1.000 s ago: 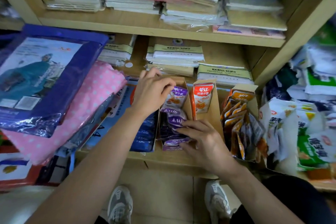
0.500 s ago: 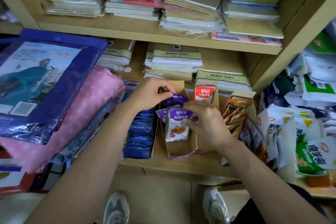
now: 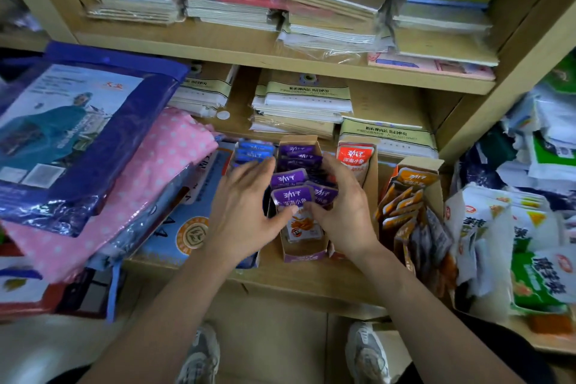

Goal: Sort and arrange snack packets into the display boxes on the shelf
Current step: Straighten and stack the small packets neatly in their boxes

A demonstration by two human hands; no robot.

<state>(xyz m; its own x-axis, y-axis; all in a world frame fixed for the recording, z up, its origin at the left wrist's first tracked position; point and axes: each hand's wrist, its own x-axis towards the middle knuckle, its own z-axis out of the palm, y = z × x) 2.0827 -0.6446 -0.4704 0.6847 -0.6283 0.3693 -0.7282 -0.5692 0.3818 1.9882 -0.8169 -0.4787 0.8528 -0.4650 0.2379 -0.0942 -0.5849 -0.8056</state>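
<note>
A narrow cardboard display box [image 3: 304, 254] stands on the wooden shelf, filled with purple snack packets [image 3: 288, 179] standing in a row. My left hand [image 3: 246, 212] lies against the box's left side, thumb touching the front purple packet [image 3: 293, 199]. My right hand [image 3: 346, 209] is on the right side, its thumb and fingers pinching the same front packet. To the left sits a box of blue packets [image 3: 254, 150], mostly hidden by my left hand. A red packet [image 3: 355, 159] stands in the box to the right, and orange packets [image 3: 405, 196] fill the box beyond it.
Stacked notebooks fill the upper shelf [image 3: 280, 53]. Paper bundles [image 3: 302, 103] lie behind the boxes. A blue raincoat pack [image 3: 71, 134] and pink dotted pack [image 3: 149, 171] pile at the left. Loose white and green snack bags [image 3: 514, 243] crowd the right. My shoes [image 3: 199, 355] stand below.
Both hands moved toward the front of the purple box. The packet my right hand held up now stands in the row, and my left hand has left the back packets.
</note>
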